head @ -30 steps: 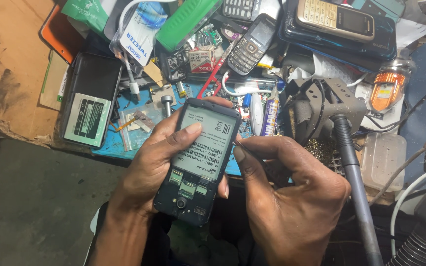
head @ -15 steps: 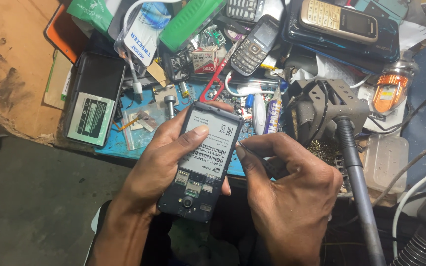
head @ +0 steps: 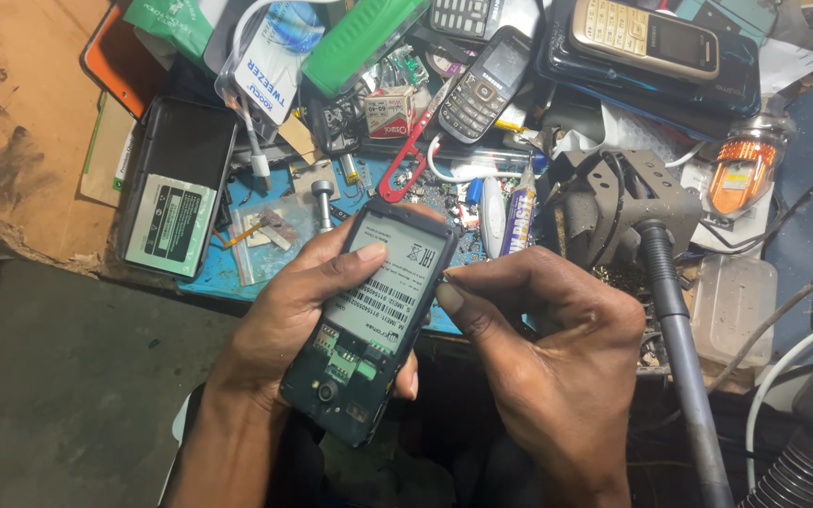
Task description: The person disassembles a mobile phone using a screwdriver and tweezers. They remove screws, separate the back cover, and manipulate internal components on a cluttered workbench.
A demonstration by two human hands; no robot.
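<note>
The person's left hand reaches up from the lower edge of the view, palm turned inward, and cradles a dark mobile phone with its back cover removed. The fingers wrap behind the left side of the phone while the thumb lies across the white label in the open battery bay, so this hand is clasped around the phone. The phone is tilted, its top toward the workbench and its camera end toward the person's lap.

The right hand comes in from the lower right with the wrist bent and the fingers curled. Its thumb and forefinger tips are pinched together against the right edge of the phone near its upper corner; whether something small sits between them cannot be told.

The phone hangs just in front of the near edge of the cluttered blue work mat. On the mat's left side lies a black phone battery with a pale label. Red-handled scissors lie near the middle, and a grey keypad phone lies toward the far edge. A grey metal stand with a flexible hose stands at the right.
</note>
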